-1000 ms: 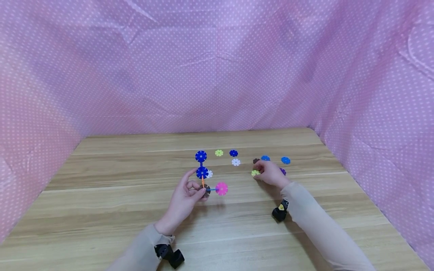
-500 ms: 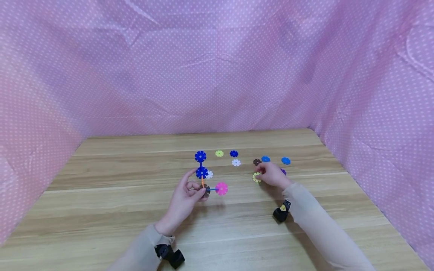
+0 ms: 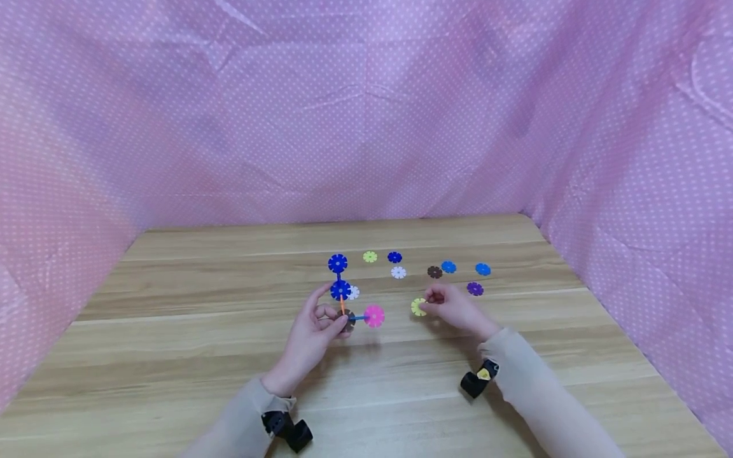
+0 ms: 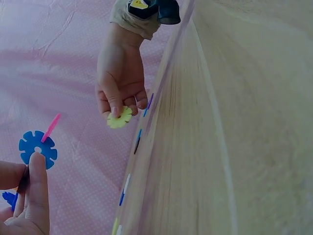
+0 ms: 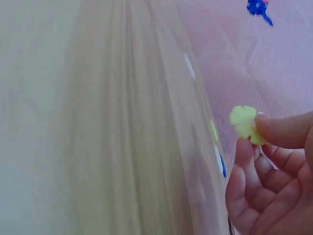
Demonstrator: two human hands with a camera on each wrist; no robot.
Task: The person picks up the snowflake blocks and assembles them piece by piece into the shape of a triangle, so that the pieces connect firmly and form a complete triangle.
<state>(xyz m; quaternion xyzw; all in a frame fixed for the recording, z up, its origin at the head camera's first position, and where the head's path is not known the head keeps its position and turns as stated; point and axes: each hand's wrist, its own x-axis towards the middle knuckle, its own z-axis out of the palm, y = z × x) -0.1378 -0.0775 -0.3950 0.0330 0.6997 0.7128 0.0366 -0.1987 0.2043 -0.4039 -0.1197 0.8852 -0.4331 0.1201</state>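
Observation:
My left hand [image 3: 306,337] pinches a brown notched interlocking disc [image 3: 350,322] between thumb and fingers. It belongs to a joined chain: two dark blue discs [image 3: 340,291] rise above an orange disc [image 3: 342,306] seen edge-on, and a blue disc [image 4: 37,147] links rightward to a pink disc [image 3: 375,316]. To the right, my right hand [image 3: 455,310] holds a yellow-green notched disc [image 3: 418,307] by its edge, raised above the table. Thumb and index finger grip it in the right wrist view, where the disc [image 5: 243,121] faces the camera.
Loose discs lie flat on the wooden table [image 3: 366,407]: yellow-green [image 3: 370,257], dark blue [image 3: 394,257], white [image 3: 398,272], brown [image 3: 434,272], two lighter blue [image 3: 483,270] and purple [image 3: 474,289]. Another white disc [image 3: 354,292] is partly hidden behind the chain. Pink dotted cloth [image 3: 366,127] surrounds the table.
My right hand has drawn the yellow-green disc left and nearer, away from the loose discs, uncovering the brown and purple ones. The left hand and its chain stay nearly still.

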